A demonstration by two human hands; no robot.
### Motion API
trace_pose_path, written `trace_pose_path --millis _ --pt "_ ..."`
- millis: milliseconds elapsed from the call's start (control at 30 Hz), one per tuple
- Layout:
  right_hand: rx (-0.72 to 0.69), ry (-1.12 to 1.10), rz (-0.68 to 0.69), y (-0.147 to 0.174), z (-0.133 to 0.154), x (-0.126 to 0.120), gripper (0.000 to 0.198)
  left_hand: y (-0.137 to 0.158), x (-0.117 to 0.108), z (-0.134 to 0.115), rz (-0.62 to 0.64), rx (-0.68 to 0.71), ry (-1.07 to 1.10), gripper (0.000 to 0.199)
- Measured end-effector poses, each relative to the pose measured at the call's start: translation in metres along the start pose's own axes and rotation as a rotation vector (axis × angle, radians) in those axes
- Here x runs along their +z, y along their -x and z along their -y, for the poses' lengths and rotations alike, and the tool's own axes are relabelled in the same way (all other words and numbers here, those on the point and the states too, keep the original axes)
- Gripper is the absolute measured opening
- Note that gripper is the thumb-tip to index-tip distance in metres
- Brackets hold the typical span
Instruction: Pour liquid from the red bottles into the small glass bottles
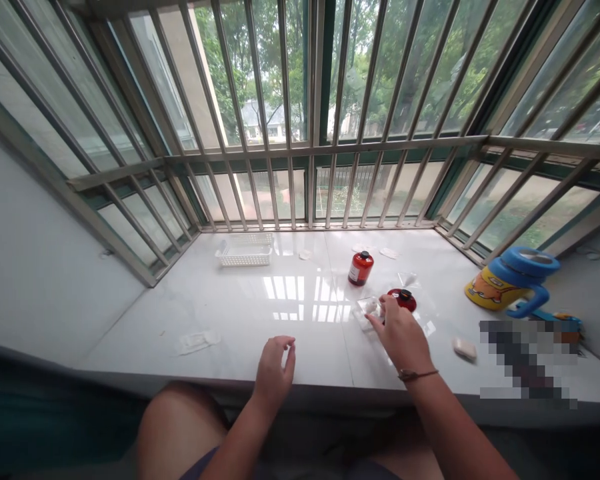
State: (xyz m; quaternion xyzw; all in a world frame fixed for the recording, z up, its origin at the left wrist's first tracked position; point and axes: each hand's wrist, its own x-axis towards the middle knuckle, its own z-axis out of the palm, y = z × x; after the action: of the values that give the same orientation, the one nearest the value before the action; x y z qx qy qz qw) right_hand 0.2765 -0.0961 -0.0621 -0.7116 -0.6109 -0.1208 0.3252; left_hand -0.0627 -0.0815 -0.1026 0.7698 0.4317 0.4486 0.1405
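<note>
My right hand (399, 333) reaches over the right side of a small clear plastic box (366, 308) with whitish contents. Its fingers are bent in towards the thumb; whatever is between them is hidden. Just behind those fingers is a low, dark red round container (405, 300) with a black top. A red bottle (361, 269) with a black cap and a pale label stands upright beyond the box. My left hand (274, 372) hovers at the table's front edge, thumb and forefinger tips brought together. Anything in that pinch is too small to make out.
A white perforated basket (245, 259) sits at the back left. Clear wrapping (197, 342) lies at the front left. On the right are a blue and yellow mug (510, 280), a pale block (464, 349) and a pixelated patch. Barred windows (310, 152) enclose the white surface.
</note>
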Motion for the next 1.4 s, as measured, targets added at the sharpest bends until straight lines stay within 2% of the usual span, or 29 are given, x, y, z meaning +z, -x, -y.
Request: trace_pose_path --millis 100,200,333,400,533,700,967,1067,1167,1267,1333,1400 --pt "-0.017 0.085 -0.013 -0.014 -0.009 -0.025 0.033 0.002 -0.016 0.025 -0.090 0.030 -0.101 0.013" --pt "-0.065 0.149 0.022 -0.037 -0.029 -0.038 0.028 0.001 -0.021 0.038 -0.151 0.084 -0.150 0.010" --pt "-0.071 0.137 0.299 -0.062 -0.064 -0.038 0.031 0.002 -0.019 0.035 -0.154 0.149 -0.180 0.012" --pt "-0.045 0.152 0.377 -0.068 -0.079 -0.038 0.031 0.004 -0.017 0.033 -0.151 0.178 -0.199 0.013" --pt "-0.017 0.231 0.361 -0.069 -0.098 -0.044 0.033 0.006 -0.016 0.033 -0.141 0.186 -0.236 0.015" --pt "-0.046 0.178 0.314 -0.063 -0.100 -0.048 0.029 0.007 -0.014 0.036 -0.120 0.193 -0.257 0.016" --pt "-0.070 0.295 0.404 -0.070 -0.105 -0.057 0.027 0.008 -0.014 0.035 -0.091 0.204 -0.269 0.018" --pt "-0.096 0.349 0.423 -0.086 -0.097 -0.062 0.026 0.008 -0.013 0.035 -0.090 0.206 -0.279 0.019" --pt "-0.090 0.330 0.397 -0.115 -0.074 -0.057 0.033 0.009 -0.012 0.035 -0.093 0.209 -0.287 0.019" --pt "-0.002 0.263 0.456 -0.152 -0.042 -0.037 0.047 0.009 -0.012 0.035 -0.094 0.211 -0.294 0.020" --pt "0.108 0.261 0.595 -0.176 -0.023 -0.018 0.061 0.010 -0.012 0.035 -0.092 0.211 -0.300 0.020" --pt "0.150 0.261 0.669 -0.195 -0.008 0.004 0.070 0.011 -0.011 0.035 -0.088 0.211 -0.305 0.021"
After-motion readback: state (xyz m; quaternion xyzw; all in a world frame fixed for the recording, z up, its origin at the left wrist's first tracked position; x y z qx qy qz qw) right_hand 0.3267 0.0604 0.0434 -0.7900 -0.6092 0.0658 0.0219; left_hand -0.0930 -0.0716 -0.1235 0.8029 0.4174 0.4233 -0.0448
